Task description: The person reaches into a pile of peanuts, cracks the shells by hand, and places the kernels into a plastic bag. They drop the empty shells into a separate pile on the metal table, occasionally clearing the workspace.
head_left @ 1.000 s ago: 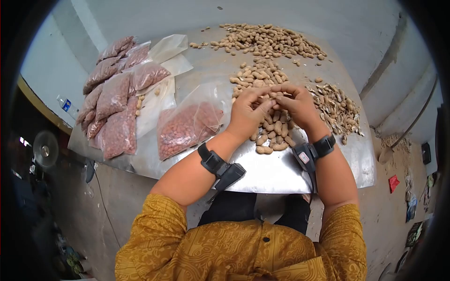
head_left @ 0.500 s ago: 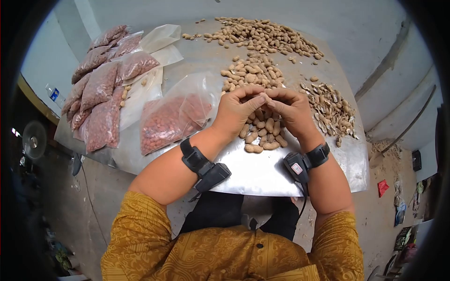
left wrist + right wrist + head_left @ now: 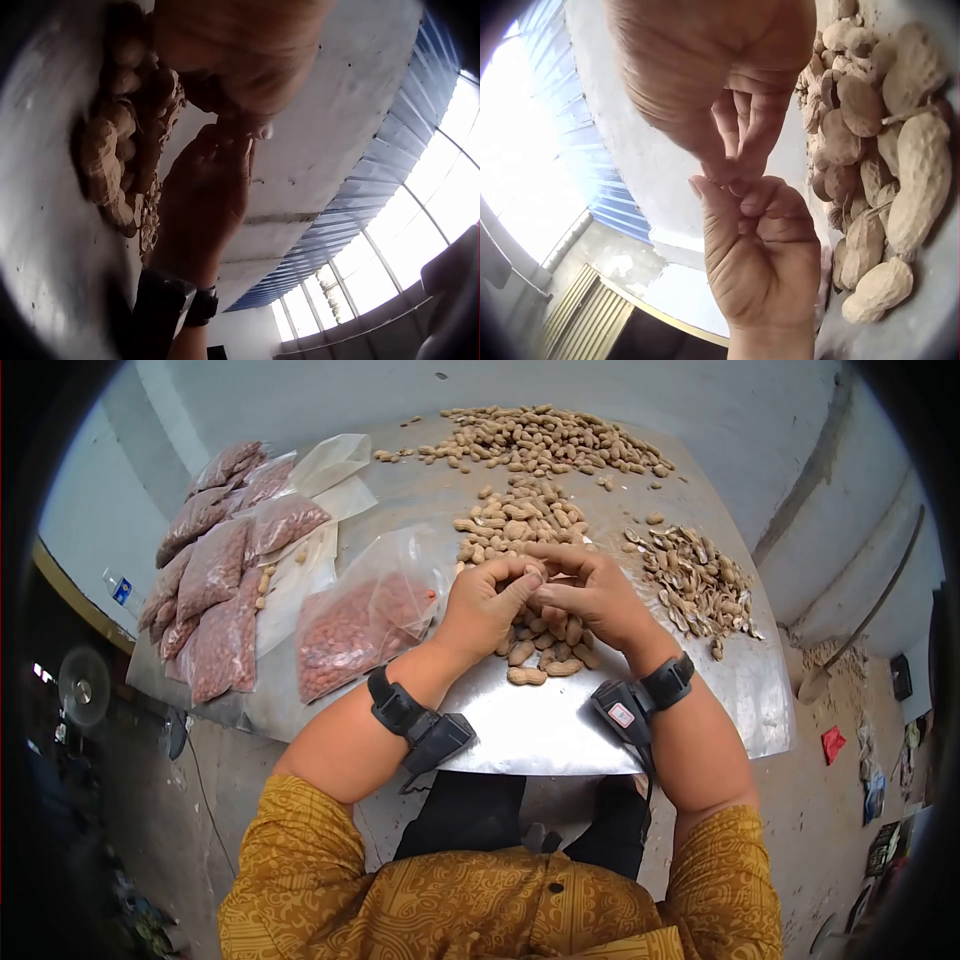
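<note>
Fingertips of my left hand [image 3: 478,608] and right hand [image 3: 598,600] meet over the near end of a heap of unshelled peanuts [image 3: 530,510]. Between them they pinch a peanut [image 3: 537,571], mostly covered by the fingers. In the right wrist view, the left hand [image 3: 761,262] has its thumb up against the curled fingers of the right hand [image 3: 720,82]. The left wrist view shows the right hand [image 3: 206,191] beyond the left hand [image 3: 240,52], their tips together above the metal table.
Empty shells [image 3: 700,585] lie piled to the right on the metal table [image 3: 540,730]. Left of the hands is an open clear bag [image 3: 365,630] of reddish shelled peanuts. Several filled bags [image 3: 215,565] are stacked farther left. More unshelled peanuts [image 3: 560,440] spread along the back.
Both hands have stayed together, with small shifts of the fingers and thumbs. The peanut seen between the fingertips a second ago is now mostly covered. The head view has shifted slightly.
</note>
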`<state>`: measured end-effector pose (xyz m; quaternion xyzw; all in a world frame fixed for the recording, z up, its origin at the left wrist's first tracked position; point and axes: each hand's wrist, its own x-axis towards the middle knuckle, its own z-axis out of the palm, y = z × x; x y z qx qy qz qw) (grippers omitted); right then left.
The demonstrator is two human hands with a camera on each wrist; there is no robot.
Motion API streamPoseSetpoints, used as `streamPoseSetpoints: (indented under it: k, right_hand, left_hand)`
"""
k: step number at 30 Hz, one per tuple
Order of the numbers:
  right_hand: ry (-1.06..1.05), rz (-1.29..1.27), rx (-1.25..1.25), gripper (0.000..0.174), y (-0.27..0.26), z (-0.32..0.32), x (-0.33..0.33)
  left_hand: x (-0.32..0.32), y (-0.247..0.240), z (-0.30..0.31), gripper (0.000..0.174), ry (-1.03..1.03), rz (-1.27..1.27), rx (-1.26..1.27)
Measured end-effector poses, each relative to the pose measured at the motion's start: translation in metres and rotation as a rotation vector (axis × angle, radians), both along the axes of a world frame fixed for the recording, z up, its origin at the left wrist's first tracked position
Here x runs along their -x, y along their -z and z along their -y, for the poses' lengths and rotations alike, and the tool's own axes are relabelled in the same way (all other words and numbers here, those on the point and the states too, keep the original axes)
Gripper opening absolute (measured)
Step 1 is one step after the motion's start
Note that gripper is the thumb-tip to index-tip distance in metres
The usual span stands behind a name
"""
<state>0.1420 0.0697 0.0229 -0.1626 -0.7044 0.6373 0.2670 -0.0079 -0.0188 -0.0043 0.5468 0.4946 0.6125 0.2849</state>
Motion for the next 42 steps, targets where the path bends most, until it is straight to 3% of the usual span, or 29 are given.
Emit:
streamPoseSetpoints:
  k: [3,9,15,21,25,31,37,42]
  right_hand:
    - [0.034,-0.003,-0.133,0.039,0.002,0.003,0.002]
    - [0.087,0.023,-0.106,0.035,-0.005,0.009,0.001]
    - [0.091,0.04,-0.072,0.033,0.0,0.008,0.003]
    - [-0.055,0.077,0.0,0.032,-0.01,0.005,-0.005]
    - [0.077,-0.005,-0.109,0.03,-0.005,0.01,0.001]
    - [0.11,-0.145,0.062,0.029,0.003,0.007,0.005]
    - [0.231,-0.193,0.03,0.029,0.009,0.013,0.011]
    - [0.314,-0.227,-0.393,0.032,0.016,0.006,0.013]
  left_hand:
    - [-0.008,0.003,-0.001,0.022,-0.046,-0.077,-0.01]
    - [-0.011,-0.001,0.0,0.021,-0.059,-0.05,0.0]
    - [-0.012,-0.004,0.002,0.022,0.029,0.096,0.085]
    - [-0.013,-0.016,0.008,0.021,0.197,0.245,0.133]
    - [-0.017,-0.016,0.005,0.021,0.148,0.32,0.096]
    - [-0.012,-0.005,-0.001,0.02,0.096,0.468,0.084]
    - [-0.009,0.0,-0.007,0.018,0.169,0.694,0.097]
    - [-0.006,-0.002,-0.008,0.019,0.238,0.795,0.128]
